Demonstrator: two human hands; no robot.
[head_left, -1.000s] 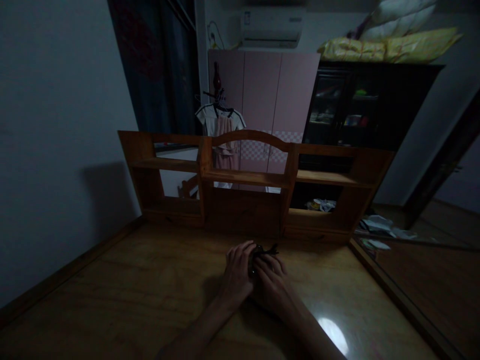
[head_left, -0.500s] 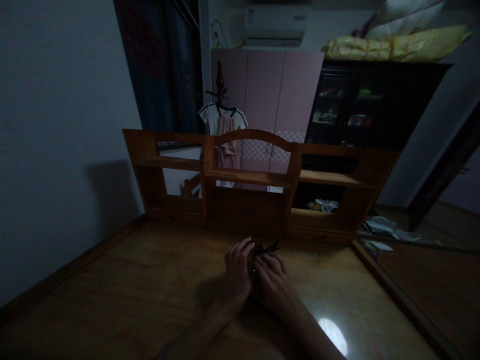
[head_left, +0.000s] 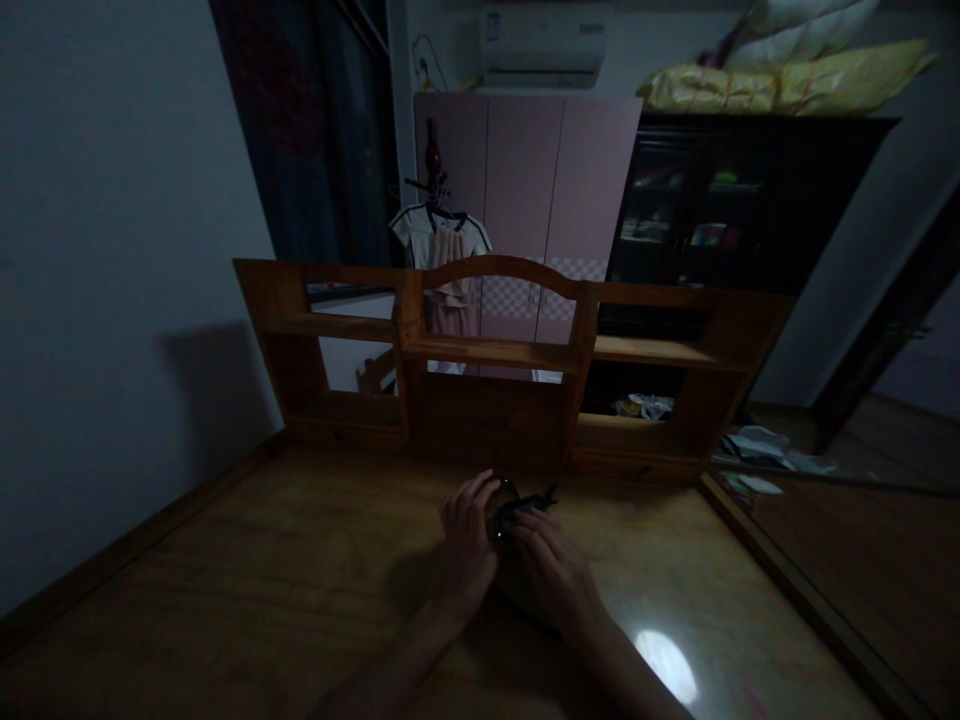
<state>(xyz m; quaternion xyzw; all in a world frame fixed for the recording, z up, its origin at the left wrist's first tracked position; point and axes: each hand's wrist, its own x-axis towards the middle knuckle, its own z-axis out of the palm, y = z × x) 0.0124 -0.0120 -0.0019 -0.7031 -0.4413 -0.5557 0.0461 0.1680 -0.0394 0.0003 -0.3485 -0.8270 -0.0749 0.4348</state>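
The hands stood slightly farther apart than half a second before, baring more of the dark glossy object near the worktop's far edge; left-hand fingers cupped it, right-hand fingers gripped it.

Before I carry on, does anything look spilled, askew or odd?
Pale, sheet-like clutter lies untidily right of the wooden surface, and a faint pinkish mark interrupts its brown tone. The dark item being handled is too dim to judge.

From here I see both forearms reaching forward, converging; the left hand curves inward, the right hand bends its fingers close beside.
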